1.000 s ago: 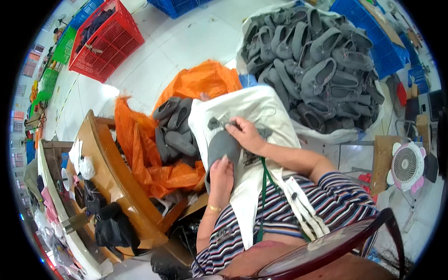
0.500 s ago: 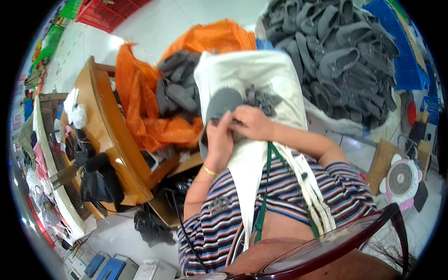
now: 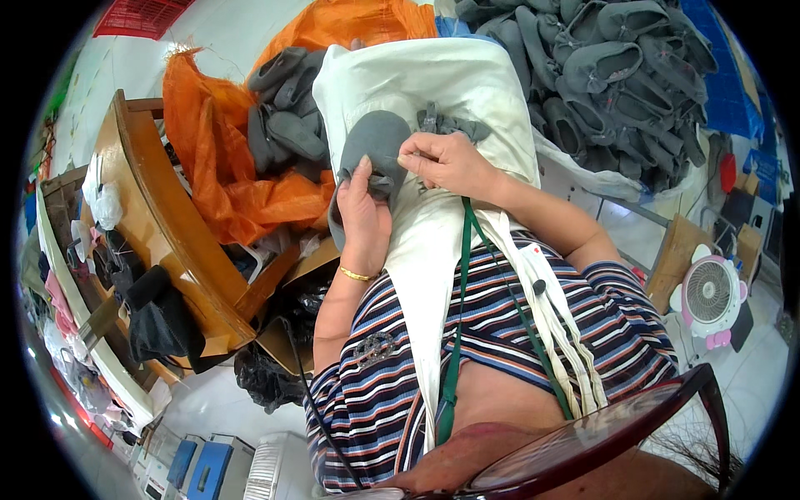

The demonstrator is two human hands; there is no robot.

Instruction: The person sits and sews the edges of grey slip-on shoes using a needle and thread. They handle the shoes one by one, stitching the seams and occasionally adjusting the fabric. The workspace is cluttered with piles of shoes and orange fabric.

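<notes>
A grey fabric slipper shoe (image 3: 379,137) lies over my lap, its rounded toe pointing away from me. My left hand (image 3: 364,221) is closed on its near part, the thumb pressing on top by the opening. Just right of the shoe, my right hand (image 3: 457,164) is pinched, thumb against forefinger; what it pinches is too small to make out. Beyond that hand a small heap of grey fabric bows (image 3: 454,125) rests on the white cloth (image 3: 492,75) spread over my lap.
A big pile of grey shoes (image 3: 608,75) stands at the far right. More grey shoes (image 3: 292,133) sit in an orange sack (image 3: 217,183) at the left, beside a wooden table (image 3: 158,225). A white and pink fan (image 3: 710,289) is on the right, a red crate (image 3: 142,17) far left.
My hands were together at the shoe's near part; the right has moved off to the right in a pinch. The left thumb now shows on top of the shoe. The whole view has shifted slightly.
</notes>
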